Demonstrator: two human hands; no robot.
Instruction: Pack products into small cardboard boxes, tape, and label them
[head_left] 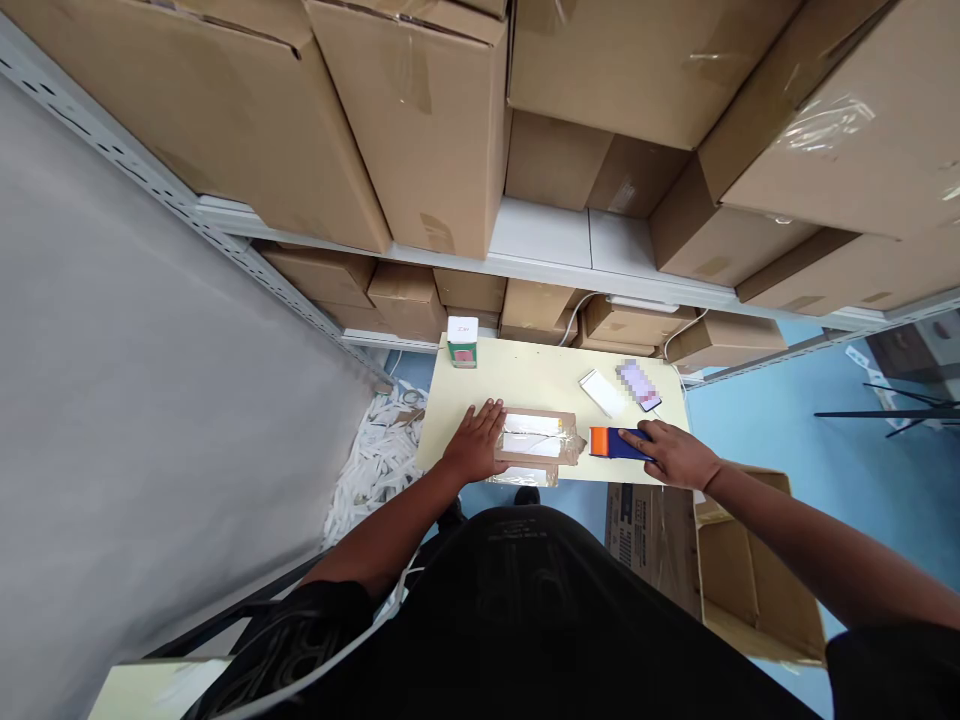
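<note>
A flat cardboard package [529, 462] wrapped in clear tape, with white labels on its top, lies near the front edge of the pale table. My left hand [478, 440] rests on its left end, fingers stretched out and holding nothing. Just right of the package is a dark blue block-shaped thing with an orange end [600, 441]; its kind is unclear. My right hand [667, 452] grips its blue end, fingers over the top. The orange end points at the package, with a small gap between them. A second taped piece with a white label [525, 476] shows below the package's front edge.
On the pale table [517, 370] stand a white-and-green box [463, 342], a white slip or flat box [601, 392] and a phone [639, 385]. Shelves of cardboard boxes [420, 120] rise behind. An open carton [757, 580] sits at lower right; white paper strips [375, 460] lie left.
</note>
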